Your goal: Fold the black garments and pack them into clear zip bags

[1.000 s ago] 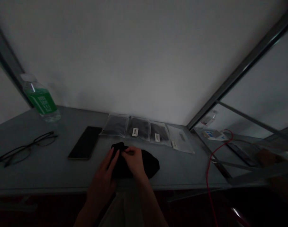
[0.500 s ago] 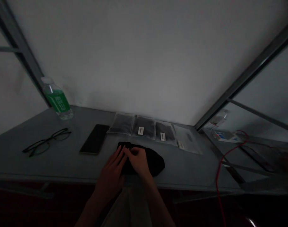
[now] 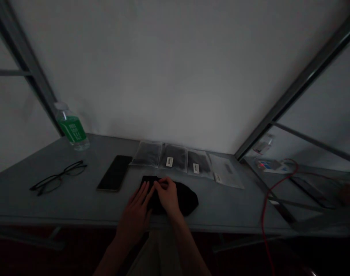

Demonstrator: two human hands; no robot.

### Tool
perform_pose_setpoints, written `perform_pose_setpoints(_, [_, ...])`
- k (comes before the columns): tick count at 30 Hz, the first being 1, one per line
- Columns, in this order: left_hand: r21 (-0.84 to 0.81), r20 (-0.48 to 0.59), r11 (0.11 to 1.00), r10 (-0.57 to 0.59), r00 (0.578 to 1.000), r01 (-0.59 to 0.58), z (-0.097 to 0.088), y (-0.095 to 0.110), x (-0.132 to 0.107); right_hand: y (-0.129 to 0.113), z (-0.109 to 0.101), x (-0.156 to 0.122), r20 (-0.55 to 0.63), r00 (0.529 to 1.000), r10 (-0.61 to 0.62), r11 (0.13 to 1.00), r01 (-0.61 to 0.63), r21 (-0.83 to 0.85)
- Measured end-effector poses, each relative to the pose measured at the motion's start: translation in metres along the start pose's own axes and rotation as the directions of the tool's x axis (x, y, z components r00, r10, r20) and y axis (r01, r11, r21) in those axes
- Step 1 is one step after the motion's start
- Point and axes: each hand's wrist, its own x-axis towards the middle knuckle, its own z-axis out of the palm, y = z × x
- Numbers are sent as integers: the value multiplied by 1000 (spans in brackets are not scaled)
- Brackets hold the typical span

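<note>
A black piece of folded cloth (image 3: 187, 199) lies flat near the front edge of the table; its exact kind is too dark to make out. Over its left part rests my left hand (image 3: 136, 210), fingers stretched out and lying flat. My right hand (image 3: 167, 194) is on the cloth's middle, thumb and forefinger pinched together at the fabric near the left fingertips. Behind the cloth is a row of clear plastic bags: three with dark contents, the left bag (image 3: 147, 154), the middle bag (image 3: 175, 153) and the right bag (image 3: 202, 161), then a paler, flatter bag (image 3: 226, 171).
A black phone (image 3: 115, 173) and folded-out glasses (image 3: 60, 177) lie on the grey table (image 3: 77, 207) to the left. A green-labelled bottle (image 3: 73, 128) stands by the wall. On the right, a red cable (image 3: 265, 209) hangs past a metal frame post (image 3: 278, 101).
The whole view has shifted slightly, with the table sitting a little lower. My right fingers stay pinched at the cloth, and my left hand stays flat on it.
</note>
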Motion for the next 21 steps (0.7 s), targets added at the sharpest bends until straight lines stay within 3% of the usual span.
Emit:
perform_pose_setpoints(6, [18, -94, 999, 48, 994, -46, 15, -8, -4, -15, -7, -26, -3, 991, -132, 991, 132, 20])
perform_pose_setpoints(10, [9, -77, 1000, 29, 997, -29, 23, -10, -7, -11, -19, -55, -175, 972, -159, 985, 144, -96])
perform_pose_setpoints(12, [-11, -75, 1000, 1, 997, -2, 26, -10, -9, -7, -22, -63, -199, 969, -149, 980, 119, -157])
perform_pose_setpoints(21, [-78, -69, 996, 40, 997, -46, 18, -13, -8, -14, -6, -60, -72, 978, -196, 905, 152, -398])
